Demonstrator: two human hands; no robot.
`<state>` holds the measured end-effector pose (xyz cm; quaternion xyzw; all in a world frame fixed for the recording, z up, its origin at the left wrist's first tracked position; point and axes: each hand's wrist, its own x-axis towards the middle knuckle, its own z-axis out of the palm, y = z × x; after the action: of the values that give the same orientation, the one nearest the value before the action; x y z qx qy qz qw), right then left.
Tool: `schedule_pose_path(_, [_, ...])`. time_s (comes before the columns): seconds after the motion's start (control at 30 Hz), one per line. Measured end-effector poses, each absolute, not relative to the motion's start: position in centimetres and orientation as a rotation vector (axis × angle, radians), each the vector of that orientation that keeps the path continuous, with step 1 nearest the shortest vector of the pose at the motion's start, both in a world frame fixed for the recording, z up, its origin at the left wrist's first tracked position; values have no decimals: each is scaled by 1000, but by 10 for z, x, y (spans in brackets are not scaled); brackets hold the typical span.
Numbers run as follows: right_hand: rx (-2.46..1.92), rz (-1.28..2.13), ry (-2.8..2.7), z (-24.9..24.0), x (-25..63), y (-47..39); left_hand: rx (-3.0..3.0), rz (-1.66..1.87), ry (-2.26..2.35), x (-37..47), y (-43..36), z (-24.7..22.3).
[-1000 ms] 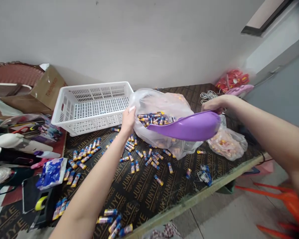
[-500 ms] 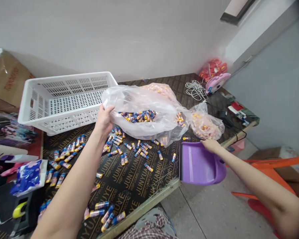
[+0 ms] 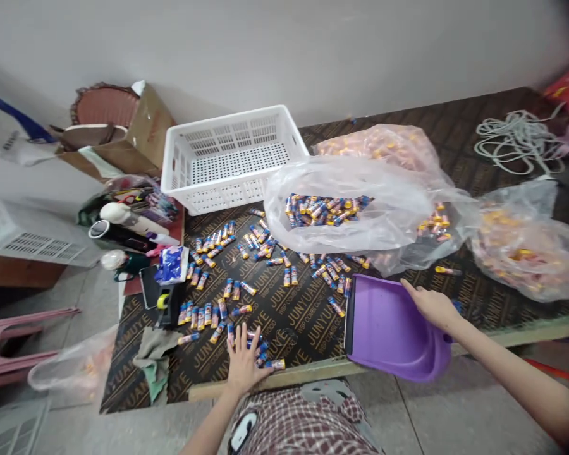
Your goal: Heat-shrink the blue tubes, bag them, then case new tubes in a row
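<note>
Head view: one person at a patterned dark table (image 3: 313,341), seen from above, both hands in sight.
Left hand: (image 3: 244,360) low over the near edge of the table, open, fingers spread and palm down upon a cluster of small blue-and-yellow tubes (image 3: 277,364); some are partly hidden beneath it, and I cannot tell whether any is gripped.
Right hand: (image 3: 429,306) closed on the side of a purple dustpan (image 3: 389,322).
Purple dustpan: hollow side up, dark lip toward the left, its rear part jutting past the table edge; loose tubes lie just beside the lip. Whether it bears on the tabletop I cannot tell.
Loose tubes: scattered from the left hand up to the crate and across to the dustpan, some in rough rows.
Translucent bag: (image 3: 341,170) lying beyond the dustpan, mouth open toward the person, a heap of like tubes showing inside.
White crate: (image 3: 253,193) at the far side, left of the bag, perforated walls.
Right end: a second clear bag (image 3: 521,253) with orange-yellow contents; a coiled pale cord (image 3: 516,142) behind it.
Left end: a blue packet (image 3: 172,264), a tape dispenser (image 3: 168,309) and a crumpled grey-green cloth (image 3: 156,360).
</note>
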<state>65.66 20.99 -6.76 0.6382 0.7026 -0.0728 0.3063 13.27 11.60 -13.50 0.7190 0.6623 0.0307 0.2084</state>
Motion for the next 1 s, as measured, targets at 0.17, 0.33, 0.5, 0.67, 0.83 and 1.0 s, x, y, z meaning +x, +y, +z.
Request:
schedule_pose_path(0.17, [1640, -176, 1945, -83, 585, 227, 2046, -76, 2045, 132, 101, -158])
schedule_pose_path(0.33, [1682, -213, 1948, -95, 503, 227, 2027, 112, 2015, 141, 144, -168])
schedule_pose_path(0.5, [1908, -472, 1858, -102, 432, 211, 2030, 267, 1774, 155, 192, -171])
schedule_pose_path(0.67, [2232, -1043, 1529, -106, 380, 171, 2013, 334, 1581, 171, 219, -167])
schedule_pose_path(0.83, [2374, -1211, 1527, -110, 365, 141, 2058, 313, 1517, 182, 201, -143])
schedule_pose_path(1.0, [2409, -543, 1723, -93, 437, 234, 1690, 562, 2128, 106, 200, -130])
